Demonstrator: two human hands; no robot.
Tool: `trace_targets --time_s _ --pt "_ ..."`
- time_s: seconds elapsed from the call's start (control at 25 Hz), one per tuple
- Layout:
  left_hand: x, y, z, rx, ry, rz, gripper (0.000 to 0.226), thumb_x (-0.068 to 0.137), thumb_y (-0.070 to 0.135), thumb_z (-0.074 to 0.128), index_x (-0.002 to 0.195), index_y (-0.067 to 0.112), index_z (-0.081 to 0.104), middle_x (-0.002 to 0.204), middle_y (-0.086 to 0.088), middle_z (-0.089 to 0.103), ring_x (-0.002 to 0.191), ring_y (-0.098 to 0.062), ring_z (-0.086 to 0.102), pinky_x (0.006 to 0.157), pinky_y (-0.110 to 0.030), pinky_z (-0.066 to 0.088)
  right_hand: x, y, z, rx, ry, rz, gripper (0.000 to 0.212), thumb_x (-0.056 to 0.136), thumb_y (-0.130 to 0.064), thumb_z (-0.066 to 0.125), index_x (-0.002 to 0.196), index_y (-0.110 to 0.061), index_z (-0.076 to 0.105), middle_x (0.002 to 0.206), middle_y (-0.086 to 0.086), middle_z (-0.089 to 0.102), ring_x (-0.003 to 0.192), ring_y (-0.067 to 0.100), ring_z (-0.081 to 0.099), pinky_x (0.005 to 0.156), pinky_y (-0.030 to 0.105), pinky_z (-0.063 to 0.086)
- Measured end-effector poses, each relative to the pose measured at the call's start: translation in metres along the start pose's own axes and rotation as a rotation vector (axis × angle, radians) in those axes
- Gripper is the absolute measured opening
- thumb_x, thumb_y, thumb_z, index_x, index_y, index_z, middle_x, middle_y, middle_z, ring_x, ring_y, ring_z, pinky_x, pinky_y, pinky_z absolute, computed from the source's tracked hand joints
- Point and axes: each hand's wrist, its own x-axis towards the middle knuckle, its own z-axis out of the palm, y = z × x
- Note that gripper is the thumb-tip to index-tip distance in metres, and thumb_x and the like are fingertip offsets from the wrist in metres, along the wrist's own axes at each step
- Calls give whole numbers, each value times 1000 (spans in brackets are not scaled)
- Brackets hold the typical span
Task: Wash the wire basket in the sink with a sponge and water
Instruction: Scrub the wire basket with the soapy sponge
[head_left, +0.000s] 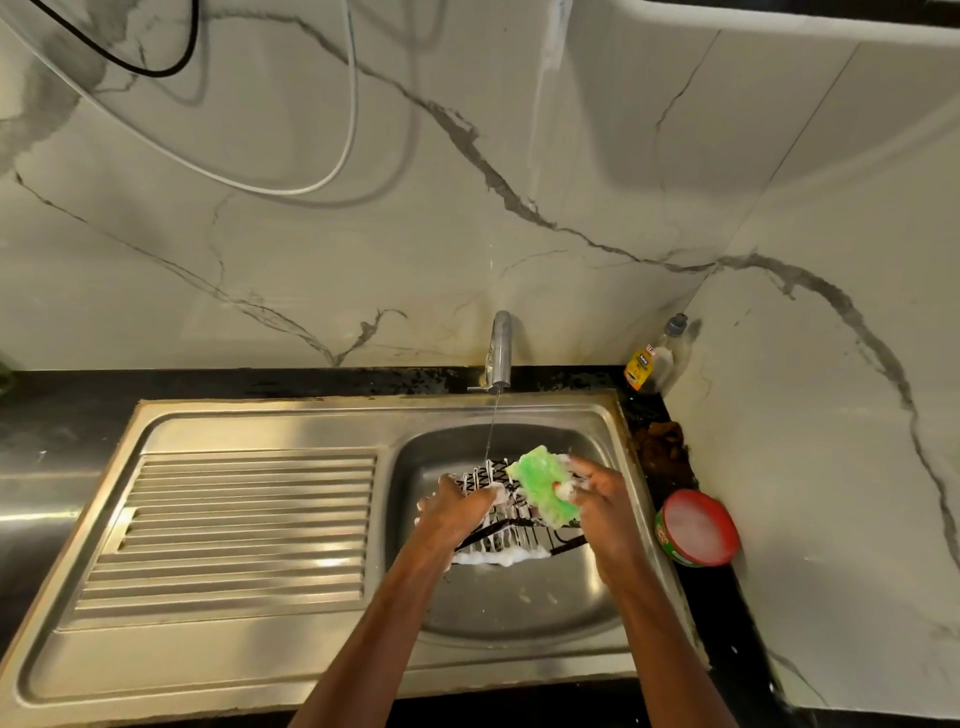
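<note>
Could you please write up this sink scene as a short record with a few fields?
Setting: steel sink with a ribbed drainboard to its left, marble-look wall behind
Tap: running, thin stream falling on the basket
Wire basket: black, soapy, held over the basin
Left hand: grips the basket's left side
Right hand: holds the green sponge against the basket
Counter: bottle in the corner; red-rimmed tub right of the sink
</note>
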Motion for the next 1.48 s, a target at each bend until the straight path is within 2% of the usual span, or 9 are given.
trace_targets --time_s 0.12,0.2,0.44,0.52,0.72,1.0,1.2,1.36,1.48 --pt "-4 0 4 -16 75 -4 106 73 61 67 160 21 21 168 -20 11 154 -41 14 119 -63 28 4 1 -5 -229 300 -134 38 84 9 59 109 -14 76 67 -1 67 43 0 49 42 15 38" --pt "-4 1 7 -70 91 5 99 72 58 65 157 21 28 165 -20 22 151 -41 24 115 -61 35 -12 -2 20 -198 238 -173 33 82 9 63 103 -12 78 63 0 67 41 -1 50 39 13 37" --pt "1 -2 8 -161 205 112 70 59 52 45 122 20 48 119 -12 60 109 -31 60 93 -58 54 -32 0 58 -553 157 -714 61 76 6 47 123 -21 72 131 -4 68 121 2 62 97 13 49" --pt "-7 6 8 -156 201 162 62 65 52 46 117 18 48 115 -9 59 108 -29 58 97 -59 51 -26 0 47 -593 155 -791 60 81 8 44 124 -23 71 134 -4 66 121 2 62 92 6 48" --pt "2 -1 16 -158 219 166 87 69 71 46 136 15 42 140 -16 55 125 -36 55 102 -62 48 -9 11 30 -559 278 -499 69 74 22 63 126 -23 60 106 13 76 52 -5 55 48 -6 36" --pt "21 -18 26 -84 238 136 95 67 81 42 139 19 42 139 -18 57 126 -36 55 103 -59 49 -12 24 22 -586 300 -557 75 67 26 65 127 -20 59 110 10 76 68 12 73 59 7 51" --pt "-21 7 6 -186 191 171 69 98 52 52 151 10 38 155 -19 44 136 -35 48 112 -49 42 -45 28 48 -610 233 -706 64 69 23 62 118 -16 74 115 6 74 80 -3 66 66 -2 47" --pt "-16 6 8 -228 244 164 62 93 50 59 141 12 48 146 -19 52 127 -34 53 105 -49 47 -39 32 29 -481 275 -520 68 73 24 62 119 -25 68 120 2 70 61 -11 64 45 -3 35" --pt "-16 8 10 -168 297 148 59 92 52 56 134 10 51 138 -22 54 124 -36 53 103 -52 47 -56 31 55 -549 183 -701 54 79 10 50 120 -16 72 122 6 70 75 -14 64 60 0 48"
